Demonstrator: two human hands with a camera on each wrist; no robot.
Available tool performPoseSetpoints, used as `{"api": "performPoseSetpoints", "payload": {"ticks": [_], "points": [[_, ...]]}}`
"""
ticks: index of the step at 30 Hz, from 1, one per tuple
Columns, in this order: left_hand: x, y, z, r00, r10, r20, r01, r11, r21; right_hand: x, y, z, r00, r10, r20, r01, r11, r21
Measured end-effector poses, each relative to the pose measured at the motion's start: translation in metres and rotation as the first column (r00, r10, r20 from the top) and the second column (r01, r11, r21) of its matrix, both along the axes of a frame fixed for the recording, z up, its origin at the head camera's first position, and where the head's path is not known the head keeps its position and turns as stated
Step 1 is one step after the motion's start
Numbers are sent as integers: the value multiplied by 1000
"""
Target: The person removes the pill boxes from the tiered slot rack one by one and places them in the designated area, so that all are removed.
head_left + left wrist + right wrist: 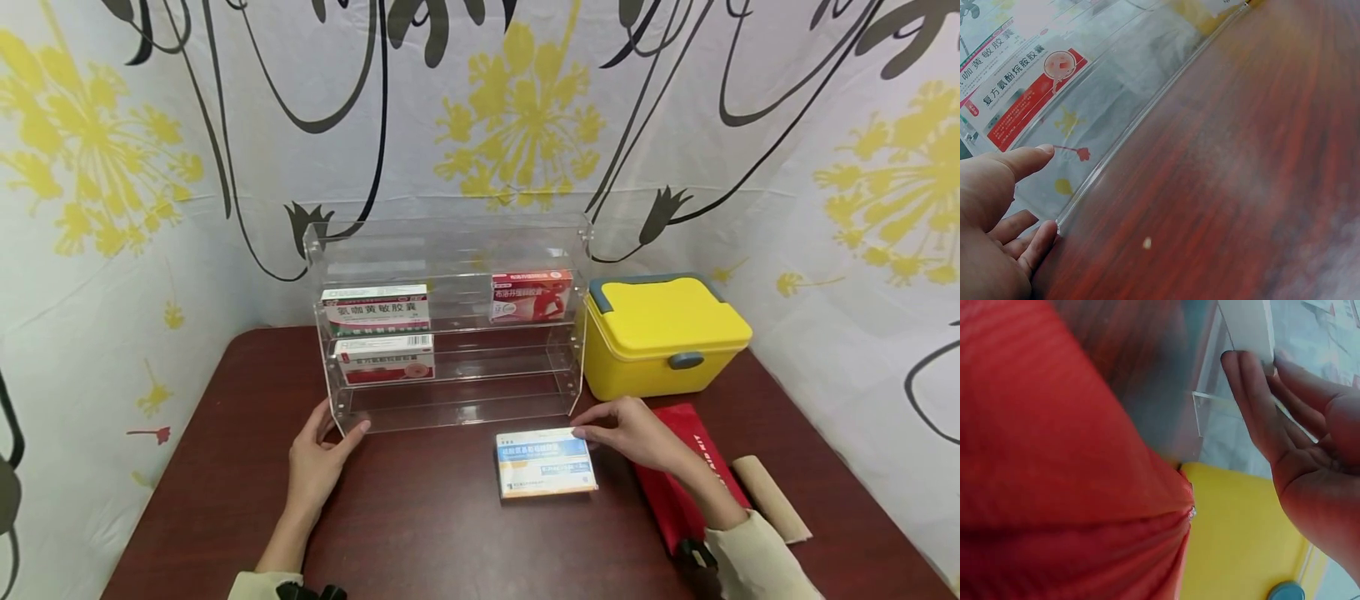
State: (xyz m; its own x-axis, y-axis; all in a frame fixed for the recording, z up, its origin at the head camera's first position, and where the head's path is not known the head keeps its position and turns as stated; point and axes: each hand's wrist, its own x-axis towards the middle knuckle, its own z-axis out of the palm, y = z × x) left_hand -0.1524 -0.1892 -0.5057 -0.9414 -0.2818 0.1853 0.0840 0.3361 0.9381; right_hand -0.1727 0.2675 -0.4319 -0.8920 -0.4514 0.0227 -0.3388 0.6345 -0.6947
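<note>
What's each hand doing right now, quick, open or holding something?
Left hand: open, at the lower left corner of the clear rack.
Right hand: closed, holding the white-and-blue box near its right end.

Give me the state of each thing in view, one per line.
Clear shelf: standing, partly filled
Red box: shelved, facing out
Upper white box: shelved, facing out
Lower white box: shelved, facing out
Blue-white box: pinched at a corner
Yellow case: lid shut
Red pouch: lying down, closure unclear
Tan roll: lying down
Left hand: touching shelf's lower left corner
Right hand: pinching the blue-white box
</note>
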Motion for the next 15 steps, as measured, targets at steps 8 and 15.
{"api": "performPoseSetpoints", "payload": {"ticks": [8,15], "points": [[0,0,-1,1000,3,1,-3,1000,-10,-2,-5,-6,997,10,70,-10,1000,3],[0,-1,-1,1000,-1,0,1,1000,-14,-2,-10,-10,1000,4,0,-4,996,88]]}}
